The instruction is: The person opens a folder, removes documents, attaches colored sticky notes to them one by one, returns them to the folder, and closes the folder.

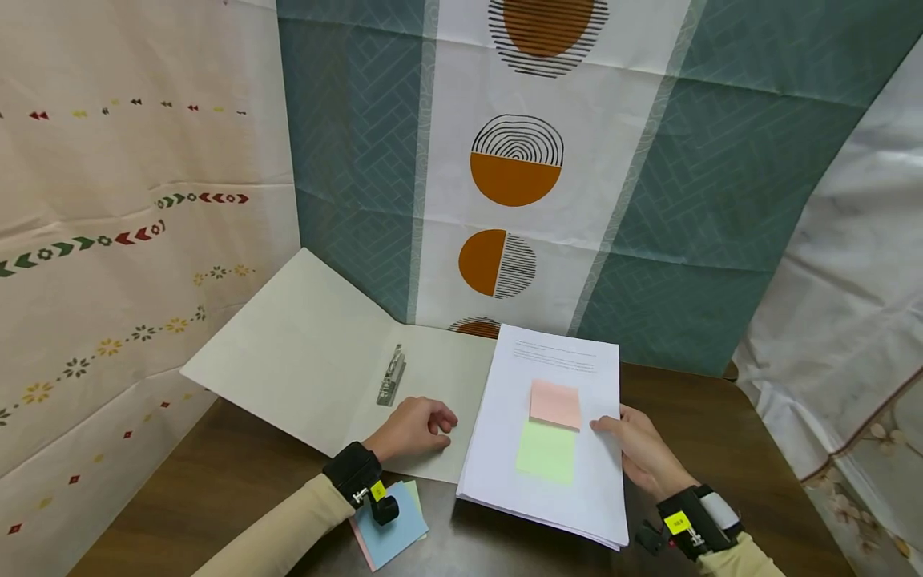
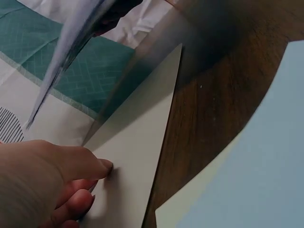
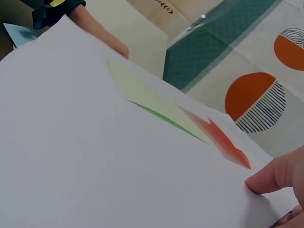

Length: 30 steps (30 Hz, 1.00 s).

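My right hand (image 1: 642, 449) grips a stack of white paper (image 1: 497, 457) by its right edge, thumb on top and fingers underneath. Stuck on the top sheet are a pink sticky note pad (image 1: 555, 404) and a light green sticky note (image 1: 546, 453). In the right wrist view the thumb (image 3: 268, 180) presses the sheet close to the pink note. An off-white file folder (image 1: 288, 344) lies opened out, with a metal clip (image 1: 392, 377) on its inside near the spine. My left hand (image 1: 414, 429) is over the folder's right panel, fingers loosely curled and holding nothing.
Blue, pink and pale green sticky notes (image 1: 392, 525) lie on the dark wooden table (image 1: 692, 393) under my left wrist. A patterned cloth (image 1: 346, 160) hangs behind the table, with the folder's left cover raised near it. Pale cloths hang at both sides.
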Each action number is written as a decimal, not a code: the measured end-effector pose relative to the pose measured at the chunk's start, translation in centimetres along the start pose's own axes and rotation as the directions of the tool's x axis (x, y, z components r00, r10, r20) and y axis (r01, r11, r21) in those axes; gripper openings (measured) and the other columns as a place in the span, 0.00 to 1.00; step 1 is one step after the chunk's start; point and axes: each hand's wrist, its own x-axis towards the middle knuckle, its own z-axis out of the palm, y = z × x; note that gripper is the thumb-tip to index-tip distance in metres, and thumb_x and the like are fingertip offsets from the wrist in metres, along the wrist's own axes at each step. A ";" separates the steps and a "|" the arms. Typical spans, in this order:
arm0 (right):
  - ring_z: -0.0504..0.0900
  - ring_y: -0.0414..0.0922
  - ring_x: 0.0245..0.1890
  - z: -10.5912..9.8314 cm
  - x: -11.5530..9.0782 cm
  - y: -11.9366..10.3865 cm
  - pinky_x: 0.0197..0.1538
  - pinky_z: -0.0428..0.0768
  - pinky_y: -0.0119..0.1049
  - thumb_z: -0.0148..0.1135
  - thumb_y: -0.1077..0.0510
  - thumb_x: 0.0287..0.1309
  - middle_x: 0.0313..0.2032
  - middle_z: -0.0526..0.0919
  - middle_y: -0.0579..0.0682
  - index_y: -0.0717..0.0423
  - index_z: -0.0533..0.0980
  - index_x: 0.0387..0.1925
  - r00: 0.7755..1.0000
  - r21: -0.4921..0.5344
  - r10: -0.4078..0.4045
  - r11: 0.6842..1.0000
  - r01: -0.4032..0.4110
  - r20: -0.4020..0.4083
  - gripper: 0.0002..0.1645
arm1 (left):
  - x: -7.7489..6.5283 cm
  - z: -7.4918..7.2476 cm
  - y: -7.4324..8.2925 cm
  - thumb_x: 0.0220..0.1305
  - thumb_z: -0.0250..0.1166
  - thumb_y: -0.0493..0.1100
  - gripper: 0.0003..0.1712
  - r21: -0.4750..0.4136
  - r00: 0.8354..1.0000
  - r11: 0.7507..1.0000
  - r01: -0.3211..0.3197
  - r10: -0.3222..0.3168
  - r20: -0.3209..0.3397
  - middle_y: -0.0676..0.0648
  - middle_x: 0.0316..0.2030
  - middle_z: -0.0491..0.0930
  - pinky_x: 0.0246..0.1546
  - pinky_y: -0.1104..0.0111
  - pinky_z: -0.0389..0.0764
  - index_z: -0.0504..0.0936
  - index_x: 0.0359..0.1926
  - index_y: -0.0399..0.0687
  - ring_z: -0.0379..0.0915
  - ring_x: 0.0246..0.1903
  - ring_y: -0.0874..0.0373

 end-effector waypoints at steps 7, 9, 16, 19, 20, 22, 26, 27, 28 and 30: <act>0.86 0.48 0.47 -0.1 -0.2 0.1 0.54 0.85 0.42 0.56 0.56 0.71 0.60 0.78 0.57 0.61 0.55 0.75 1.000 0.007 0.001 1.000 -0.001 -0.001 0.37 | -0.4 -0.1 0.1 0.60 0.73 0.41 0.14 0.000 1.000 1.000 -0.021 0.021 -0.005 0.56 0.35 0.86 0.35 0.76 0.77 0.87 0.47 0.49 0.74 0.32 0.64; 0.86 0.48 0.47 -0.2 -0.3 0.1 0.53 0.85 0.41 0.56 0.56 0.71 0.59 0.78 0.56 0.61 0.55 0.75 1.000 0.010 -0.006 1.000 0.006 -0.002 0.37 | -0.5 -0.2 0.1 0.61 0.72 0.41 0.12 -0.008 0.999 0.999 -0.046 0.046 -0.020 0.56 0.36 0.87 0.35 0.76 0.79 0.87 0.47 0.49 0.76 0.33 0.64; 0.85 0.47 0.47 -0.6 -0.4 -0.1 0.51 0.84 0.38 0.54 0.57 0.71 0.54 0.81 0.51 0.62 0.55 0.74 1.000 0.016 -0.018 1.000 0.018 0.017 0.36 | -0.8 -2.0 0.3 0.63 0.69 0.43 0.07 0.014 0.985 0.995 -0.095 0.096 -0.140 0.58 0.36 0.87 0.33 0.75 0.78 0.89 0.42 0.52 0.76 0.32 0.65; 0.85 0.46 0.46 -0.6 -0.3 -0.1 0.51 0.84 0.38 0.54 0.57 0.71 0.53 0.81 0.51 0.63 0.55 0.74 0.999 0.016 -0.018 1.000 0.018 0.029 0.36 | -1.3 -3.6 0.2 0.62 0.70 0.43 0.07 0.019 0.980 0.997 -0.070 0.073 -0.187 0.58 0.35 0.87 0.33 0.74 0.78 0.89 0.42 0.52 0.76 0.33 0.64; 0.85 0.46 0.46 -0.6 -0.2 -0.1 0.50 0.84 0.39 0.54 0.57 0.71 0.52 0.81 0.51 0.63 0.55 0.74 0.999 0.016 -0.017 1.000 0.016 0.030 0.36 | -1.4 -4.1 0.1 0.62 0.70 0.43 0.07 0.022 0.977 0.997 -0.069 0.072 -0.199 0.58 0.36 0.87 0.33 0.74 0.78 0.89 0.42 0.51 0.76 0.34 0.63; 0.85 0.46 0.46 -0.6 -0.2 -0.1 0.50 0.85 0.39 0.54 0.57 0.71 0.53 0.81 0.51 0.63 0.54 0.74 0.999 0.011 -0.013 1.000 0.013 0.030 0.37 | -1.7 -5.2 -0.3 0.62 0.70 0.43 0.08 0.022 0.974 0.997 -0.070 0.073 -0.215 0.57 0.37 0.88 0.34 0.74 0.78 0.89 0.42 0.50 0.78 0.34 0.63; 0.86 0.46 0.46 -0.6 -0.1 -0.1 0.51 0.85 0.39 0.55 0.56 0.71 0.52 0.82 0.50 0.62 0.54 0.75 1.000 0.017 -0.010 1.000 0.010 0.028 0.37 | -2.1 -6.9 -0.6 0.62 0.70 0.43 0.09 0.023 0.969 0.998 -0.062 0.065 -0.237 0.54 0.38 0.88 0.35 0.73 0.78 0.88 0.43 0.49 0.79 0.34 0.62; 0.86 0.46 0.46 -0.6 0.0 -0.1 0.51 0.85 0.39 0.55 0.56 0.71 0.52 0.82 0.49 0.62 0.54 0.75 0.999 0.020 -0.010 1.000 0.010 0.031 0.37 | -2.3 -7.2 -0.7 0.62 0.70 0.43 0.09 0.025 0.969 0.998 -0.054 0.059 -0.241 0.55 0.38 0.88 0.35 0.73 0.78 0.89 0.43 0.49 0.79 0.34 0.62; 0.86 0.46 0.47 -0.6 0.0 -0.1 0.52 0.85 0.39 0.56 0.56 0.71 0.52 0.83 0.49 0.62 0.54 0.75 0.999 0.023 -0.010 1.000 0.009 0.034 0.38 | -2.4 -7.6 -0.9 0.62 0.70 0.44 0.09 0.027 0.968 0.999 -0.046 0.051 -0.245 0.54 0.38 0.89 0.35 0.72 0.78 0.89 0.43 0.49 0.78 0.35 0.62; 0.86 0.46 0.47 -0.5 0.0 -0.1 0.52 0.85 0.39 0.56 0.56 0.71 0.52 0.83 0.48 0.61 0.54 0.75 0.999 0.031 -0.007 1.000 0.006 0.035 0.38 | -2.7 -8.3 -1.3 0.62 0.70 0.44 0.09 0.040 0.967 0.998 -0.037 0.046 -0.250 0.55 0.38 0.89 0.35 0.72 0.78 0.89 0.43 0.49 0.78 0.35 0.62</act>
